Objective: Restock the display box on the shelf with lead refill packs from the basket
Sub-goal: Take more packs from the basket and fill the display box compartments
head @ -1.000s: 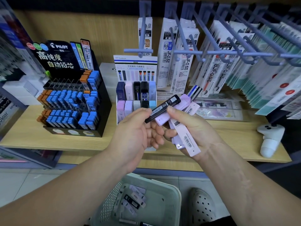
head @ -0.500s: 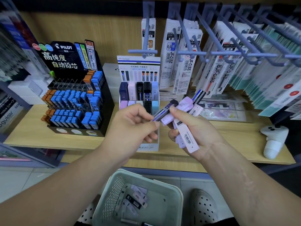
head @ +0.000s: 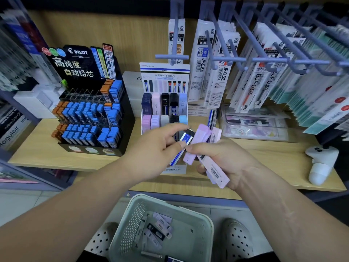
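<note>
The wooden shelf (head: 34, 148) runs across the view, and from 12 to 3 o'clock blue hooks (head: 264, 59) carry hanging refills (head: 203, 69) printed ZEBRA, JF-0.5 and BUJF-0.5. At 10 o'clock stands the black PILOT stand (head: 75, 63) with Chinese lettering and rows of blue and orange cases marked 0.5 HB. At 6 o'clock, on the floor between two perforated shoes (head: 236, 241), sits the pale green basket (head: 170, 202) with loose packs (head: 158, 229) in it. The display box (head: 164, 76), headed Tombow, stands at centre, its slots holding navy, pink, black and pale blue cases marked 0.5 HB. Its lower front is hidden by both hands. The left hand (head: 151, 154) pinches a dark pack (head: 186, 138) between thumb and fingers. The right hand (head: 226, 159) clamps a fan of pink packs (head: 215, 167) with barcodes. Since half a second ago the dark pack has turned its blue label upward and lies against the pink packs, the hands closer together. A white controller (head: 319, 163) lies at 3 o'clock on the shelf.
</note>
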